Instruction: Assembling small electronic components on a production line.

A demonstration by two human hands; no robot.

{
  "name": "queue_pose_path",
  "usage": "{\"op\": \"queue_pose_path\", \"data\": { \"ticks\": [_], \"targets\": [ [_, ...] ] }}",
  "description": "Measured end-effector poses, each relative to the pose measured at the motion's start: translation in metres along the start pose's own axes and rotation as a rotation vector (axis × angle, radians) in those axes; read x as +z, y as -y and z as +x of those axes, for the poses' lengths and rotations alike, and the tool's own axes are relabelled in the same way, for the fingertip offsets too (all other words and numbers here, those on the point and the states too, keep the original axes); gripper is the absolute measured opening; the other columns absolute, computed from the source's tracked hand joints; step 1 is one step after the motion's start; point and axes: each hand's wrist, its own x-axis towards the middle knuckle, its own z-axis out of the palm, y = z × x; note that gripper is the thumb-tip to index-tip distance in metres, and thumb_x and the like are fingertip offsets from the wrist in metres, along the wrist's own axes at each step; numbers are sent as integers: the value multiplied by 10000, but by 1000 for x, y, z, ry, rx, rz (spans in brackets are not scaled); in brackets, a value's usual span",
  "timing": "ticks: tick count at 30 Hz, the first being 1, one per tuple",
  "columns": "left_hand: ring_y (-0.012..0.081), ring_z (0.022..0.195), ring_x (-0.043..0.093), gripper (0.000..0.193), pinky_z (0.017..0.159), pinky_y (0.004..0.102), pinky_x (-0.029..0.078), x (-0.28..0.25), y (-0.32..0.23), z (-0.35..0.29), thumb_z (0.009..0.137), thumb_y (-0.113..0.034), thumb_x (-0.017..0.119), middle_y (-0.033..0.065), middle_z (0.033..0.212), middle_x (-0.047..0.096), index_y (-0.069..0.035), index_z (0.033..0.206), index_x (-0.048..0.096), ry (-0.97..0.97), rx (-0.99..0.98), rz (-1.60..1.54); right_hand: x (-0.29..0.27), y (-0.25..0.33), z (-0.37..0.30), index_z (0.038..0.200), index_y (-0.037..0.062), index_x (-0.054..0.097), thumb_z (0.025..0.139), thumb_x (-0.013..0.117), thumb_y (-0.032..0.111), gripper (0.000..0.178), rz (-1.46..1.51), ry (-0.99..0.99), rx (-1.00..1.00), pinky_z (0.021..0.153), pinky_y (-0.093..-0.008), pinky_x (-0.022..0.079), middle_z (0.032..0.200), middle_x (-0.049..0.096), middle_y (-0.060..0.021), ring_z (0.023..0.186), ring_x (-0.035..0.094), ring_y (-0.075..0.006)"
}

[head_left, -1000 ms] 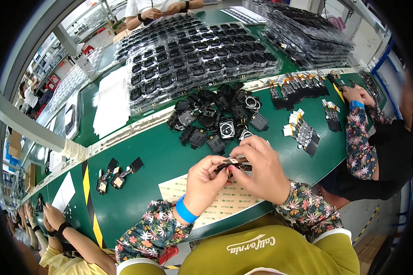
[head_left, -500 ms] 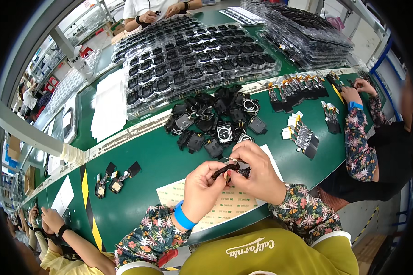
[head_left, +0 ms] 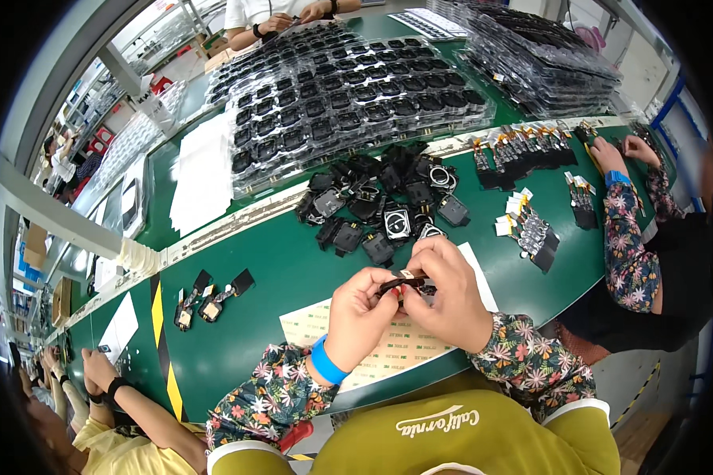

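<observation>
My left hand [head_left: 362, 313] and my right hand [head_left: 444, 289] meet over the green table [head_left: 277, 261], both pinching one small dark part with a brown flex strip [head_left: 404, 279] between the fingertips. A blue band circles my left wrist. Under my hands lies a pale printed sheet [head_left: 388, 348]. Just beyond my fingers sits a heap of black square parts [head_left: 380, 206], some with round openings.
Clear trays of black parts [head_left: 348, 95] fill the far side, with stacked trays [head_left: 531, 55] at the back right. A person at the right [head_left: 626, 206] handles small strip parts [head_left: 531, 229]. A few parts [head_left: 210, 297] lie at the left near a yellow-black stripe. Another person's arm [head_left: 111, 388] rests lower left.
My hands stay together on the small part, shifting slightly lower and nearer to me; the fingers work it a little.
</observation>
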Motion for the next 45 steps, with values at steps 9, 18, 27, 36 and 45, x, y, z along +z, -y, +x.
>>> {"op": "queue_pose_path", "data": {
  "ticks": [9, 18, 27, 36, 45],
  "targets": [
    [68, 818, 592, 131, 766, 214, 493, -66, -42, -10, 849, 82, 540, 37, 923, 632, 30, 970, 547, -125, 87, 281, -19, -11, -13, 989, 41, 566, 692, 669, 18, 315, 2, 175, -105, 599, -295, 472, 1022, 517, -112, 754, 577, -221],
    [265, 1125, 540, 369, 962, 364, 391, -138, -52, -85, 802, -25, 593, 137, 1157, 593, -76, 1166, 558, -699, 167, 1762, -1, 1, -21, 1098, 121, 624, 673, 672, 41, 436, -345, 421, -250, 648, -307, 510, 1037, 546, -64, 825, 607, -210],
    [358, 1309, 334, 438, 1056, 485, 239, -168, -45, -81, 881, -171, 530, 142, 1395, 412, -151, 1317, 494, -611, 163, 1988, 1, -11, -26, 1124, 52, 571, 722, 601, 67, 403, -362, 410, -267, 640, -300, 500, 1105, 500, -86, 882, 571, -215],
    [376, 1229, 420, 418, 1023, 427, 336, -191, -62, -66, 888, -75, 505, 193, 1320, 472, -57, 1304, 482, -657, 346, 1880, 4, -10, -29, 1102, 38, 558, 723, 594, 91, 385, -362, 353, -283, 616, -320, 494, 1038, 509, -97, 782, 574, -209],
    [297, 1037, 553, 324, 890, 397, 437, 30, -60, 52, 714, 9, 639, 115, 1031, 624, -35, 1034, 625, 340, 906, 1515, -26, -5, -34, 807, 58, 541, 745, 630, 104, 118, -226, 151, -308, 562, -330, 476, 827, 495, -64, 692, 561, -229]
  ]
}}
